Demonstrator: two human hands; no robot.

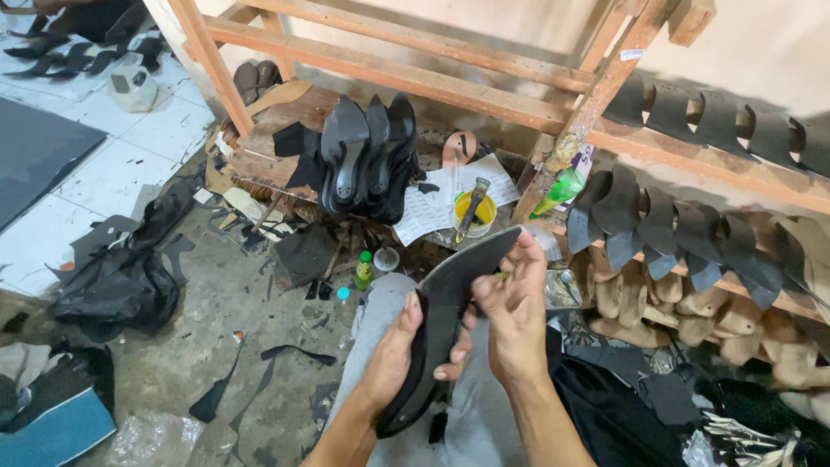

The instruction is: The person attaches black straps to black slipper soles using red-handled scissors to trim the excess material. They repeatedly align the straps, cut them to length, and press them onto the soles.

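Both hands close on one black shoe sole [445, 324], held above the person's grey-trousered lap at the middle of the view. The right hand [510, 316] grips the upper half from the right side – fingers curled narrow round the edge, thumb pressed on the dark face near the toe. The left hand [399, 350] cups the lower half from the left, its palm under the heel end and its fingertips wrapped over the right-hand rim.

The sole is long, flat and matt black, slightly bowed, tilted so that its pointed toe end rises to the upper right and its rounded heel end hangs to the lower left.

Behind it stands a rough wooden rack [484, 91]. On its right-hand shelves a row of dark soles [674, 225] stands on edge, with pale wooden shoe lasts [683, 307] heaped below. On the low bench to the left a cluster of black heeled shoe bottoms [367, 156] stands upright, beside some printed paper sheets [432, 207].

Of the containers, a small yellow pot [475, 214] sits on the papers just above the toe of the held sole, with a brush handle standing in it – what else is in it cannot be told. A small green bottle [364, 270] stands on the floor near the left knee, its contents unclear.
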